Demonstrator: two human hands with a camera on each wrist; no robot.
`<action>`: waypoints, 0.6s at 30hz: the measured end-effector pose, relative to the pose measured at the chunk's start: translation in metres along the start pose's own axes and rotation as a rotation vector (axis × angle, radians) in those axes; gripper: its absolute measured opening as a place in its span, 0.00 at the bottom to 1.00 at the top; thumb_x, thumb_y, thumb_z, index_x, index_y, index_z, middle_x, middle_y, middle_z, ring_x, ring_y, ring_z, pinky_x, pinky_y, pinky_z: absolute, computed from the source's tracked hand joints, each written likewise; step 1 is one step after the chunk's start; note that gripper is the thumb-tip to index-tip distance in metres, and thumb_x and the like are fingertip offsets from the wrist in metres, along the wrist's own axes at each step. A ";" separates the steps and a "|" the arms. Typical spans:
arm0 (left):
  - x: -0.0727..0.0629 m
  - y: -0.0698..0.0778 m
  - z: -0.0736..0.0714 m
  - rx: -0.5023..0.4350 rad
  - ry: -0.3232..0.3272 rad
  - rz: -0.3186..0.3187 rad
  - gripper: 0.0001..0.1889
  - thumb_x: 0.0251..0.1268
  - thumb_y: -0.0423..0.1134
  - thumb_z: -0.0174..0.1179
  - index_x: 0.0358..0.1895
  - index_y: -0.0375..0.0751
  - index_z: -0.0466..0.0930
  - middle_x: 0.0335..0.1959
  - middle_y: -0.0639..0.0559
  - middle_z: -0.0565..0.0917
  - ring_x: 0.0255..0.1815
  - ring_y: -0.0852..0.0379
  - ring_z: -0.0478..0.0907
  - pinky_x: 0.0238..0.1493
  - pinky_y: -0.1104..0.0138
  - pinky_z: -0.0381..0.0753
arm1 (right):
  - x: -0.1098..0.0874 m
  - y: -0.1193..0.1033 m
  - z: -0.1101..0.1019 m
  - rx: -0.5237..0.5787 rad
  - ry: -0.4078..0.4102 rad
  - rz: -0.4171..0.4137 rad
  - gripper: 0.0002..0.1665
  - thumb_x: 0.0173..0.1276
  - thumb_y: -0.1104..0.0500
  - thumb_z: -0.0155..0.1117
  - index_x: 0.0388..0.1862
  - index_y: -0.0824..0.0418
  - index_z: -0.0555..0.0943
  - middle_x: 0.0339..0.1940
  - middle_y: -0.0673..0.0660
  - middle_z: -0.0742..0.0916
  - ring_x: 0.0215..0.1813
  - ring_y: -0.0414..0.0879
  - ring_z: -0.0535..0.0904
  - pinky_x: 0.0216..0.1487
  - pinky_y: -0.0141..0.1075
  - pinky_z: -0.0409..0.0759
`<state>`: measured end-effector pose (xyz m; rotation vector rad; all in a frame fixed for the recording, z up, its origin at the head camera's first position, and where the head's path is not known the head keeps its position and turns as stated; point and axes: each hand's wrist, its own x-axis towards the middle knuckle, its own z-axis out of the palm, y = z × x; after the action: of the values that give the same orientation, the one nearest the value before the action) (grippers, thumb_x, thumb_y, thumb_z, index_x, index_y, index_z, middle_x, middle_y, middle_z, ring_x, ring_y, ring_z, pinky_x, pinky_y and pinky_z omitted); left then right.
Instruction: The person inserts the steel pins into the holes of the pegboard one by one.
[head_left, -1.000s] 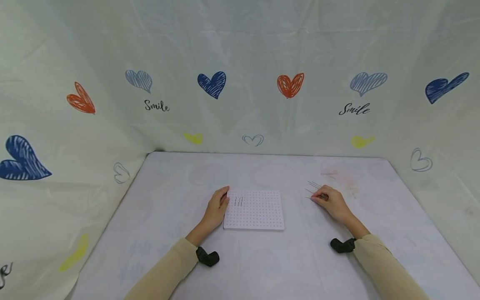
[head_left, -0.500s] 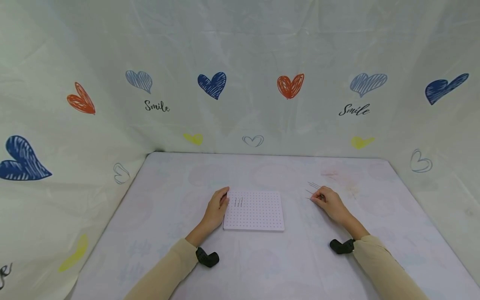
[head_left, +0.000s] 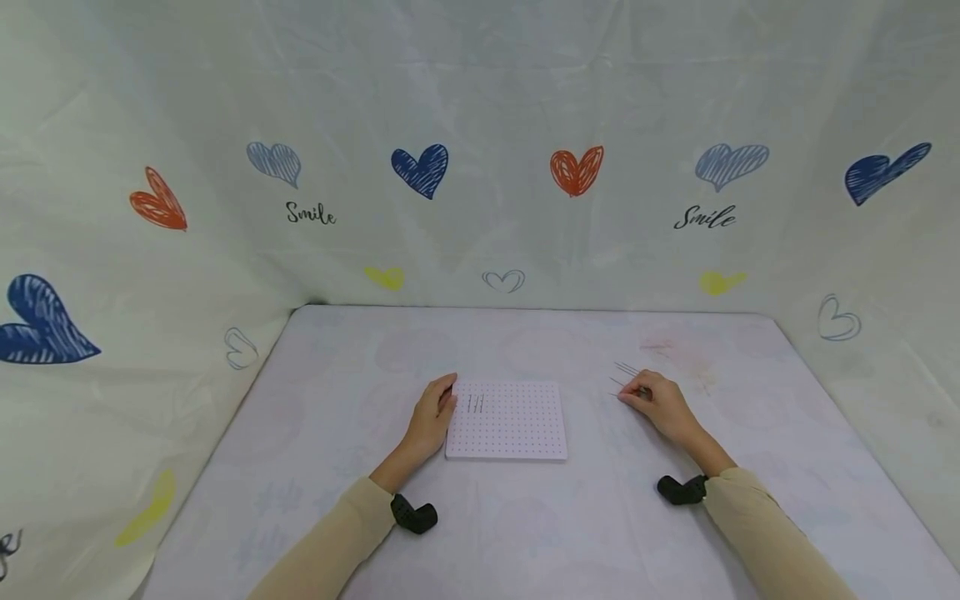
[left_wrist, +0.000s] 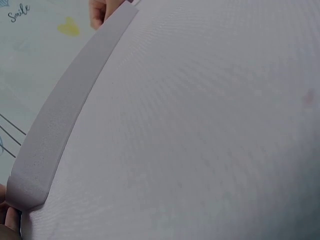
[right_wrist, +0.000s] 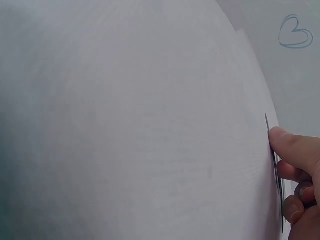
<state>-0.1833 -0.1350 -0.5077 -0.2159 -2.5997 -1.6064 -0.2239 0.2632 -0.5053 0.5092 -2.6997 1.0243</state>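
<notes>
Gripping one white, perforated rectangular board [head_left: 525, 421] on the pale surface [head_left: 540, 525], the left hand [head_left: 429, 422], in the head view, is near three thin dark rods [head_left: 476, 404]; the right hand [head_left: 663, 406] pinches another. The left wrist view shows the three jutting past the board's side; the right wrist view alone, the pinched one passing the thumb.

White flat board [left_wrist: 67, 100], edge-on. Bare left hand [left_wrist: 11, 220] gripping its near end, bare right hand [left_wrist: 104, 10] past its far end. Three thin dark straight rods [left_wrist: 10, 135] jutting from behind it.
</notes>
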 end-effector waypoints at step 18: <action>0.000 0.001 0.000 -0.005 0.003 -0.003 0.23 0.77 0.26 0.46 0.72 0.26 0.62 0.70 0.33 0.66 0.73 0.41 0.62 0.72 0.56 0.65 | 0.002 0.000 0.002 0.017 -0.054 -0.025 0.03 0.65 0.68 0.69 0.34 0.66 0.82 0.29 0.51 0.78 0.34 0.44 0.67 0.30 0.31 0.67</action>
<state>-0.1832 -0.1347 -0.5072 -0.2098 -2.5951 -1.6135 -0.2255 0.2615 -0.5058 0.5808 -2.7264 1.0429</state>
